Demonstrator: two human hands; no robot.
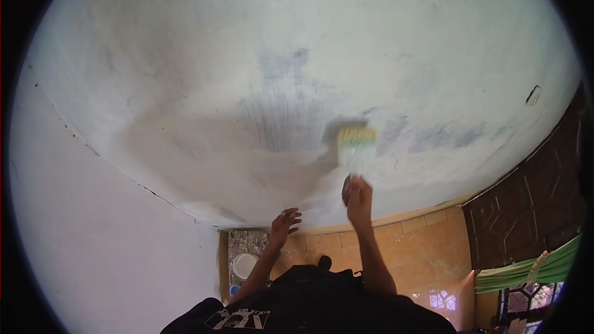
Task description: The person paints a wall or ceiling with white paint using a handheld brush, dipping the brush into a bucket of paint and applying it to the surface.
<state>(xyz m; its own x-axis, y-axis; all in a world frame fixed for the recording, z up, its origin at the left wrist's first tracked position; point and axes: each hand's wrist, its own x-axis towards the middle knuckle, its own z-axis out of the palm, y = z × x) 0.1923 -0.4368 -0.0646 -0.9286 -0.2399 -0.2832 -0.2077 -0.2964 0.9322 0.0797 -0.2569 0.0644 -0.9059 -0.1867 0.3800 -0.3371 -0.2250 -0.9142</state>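
Note:
A wide brush point(357, 148) with yellowish bristles and a pale, slightly blurred body is held upright by its handle in my right hand point(357, 195). Its bristles are at the white wall point(247, 37), beside a shadow. Grey, streaky patches mark the wall to the left and right of the brush. My left hand point(285, 222) is low near the foot of the wall, fingers apart, holding nothing.
A white round container point(245, 265) stands on a speckled surface at lower left, with a blue item point(234, 290) below it. Orange tiles point(402, 253) cover the floor. At right are a dark panelled door point(526, 192), a green curtain point(526, 272) and a barred window.

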